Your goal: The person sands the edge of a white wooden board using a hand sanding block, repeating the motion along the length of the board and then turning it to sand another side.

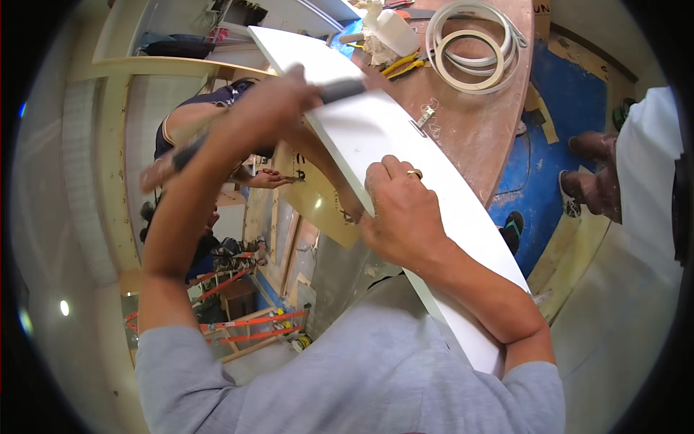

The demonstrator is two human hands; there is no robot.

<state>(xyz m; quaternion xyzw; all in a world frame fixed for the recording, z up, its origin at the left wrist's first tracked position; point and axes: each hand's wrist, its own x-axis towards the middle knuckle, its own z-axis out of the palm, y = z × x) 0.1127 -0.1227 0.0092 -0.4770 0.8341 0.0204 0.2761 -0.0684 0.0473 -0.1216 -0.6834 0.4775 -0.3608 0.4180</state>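
A long white board [390, 145] runs diagonally in front of me, from the far left down to my right side. My right hand [405, 206], with a ring on one finger, is closed on its near edge, fingers bent over the top face and thumb at the side. Above the board's far part, my left hand [278, 108] is smeared by motion and grips a long, dark-handled tool [341, 90]. Blur hides the tool's exact kind. A small slot-like metal fitting [418, 129] lies at the board's far edge.
A brown worktable [477, 137] holds white coiled strips [470, 50], yellow-handled pliers [403, 65] and a white jug [390, 32]. At left a person's hand [269, 179] holds a red-handled tool. Another person [650, 159] stands at right. Orange ladder [253, 333] lower left.
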